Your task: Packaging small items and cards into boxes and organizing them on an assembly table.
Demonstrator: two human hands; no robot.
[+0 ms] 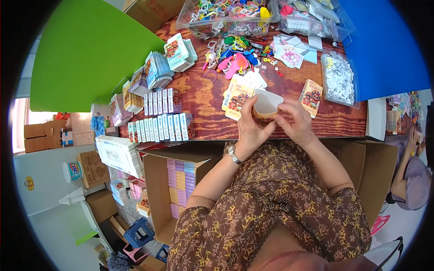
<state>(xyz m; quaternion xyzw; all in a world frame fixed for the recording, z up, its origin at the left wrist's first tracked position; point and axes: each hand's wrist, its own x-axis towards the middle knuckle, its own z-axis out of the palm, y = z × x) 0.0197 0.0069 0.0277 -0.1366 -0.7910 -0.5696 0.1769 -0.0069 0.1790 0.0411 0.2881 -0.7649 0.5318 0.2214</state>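
A small orange carton stands with its white inside facing up, near the front edge of the table. My left hand grips its left side, thumb and fingers around the wall. The thumb and fingertips of my right hand pinch its right edge. Just left of it lies a pile of flat orange cartons with white pieces behind. To the right of my hands rests another orange carton, printed with cartoon figures.
Rows of small boxes and stacks of flat cartons line the table's left side. Loose colourful trinkets lie beyond my hands, before a clear bin. A tub of white packets stands right. An open cardboard box sits below left.
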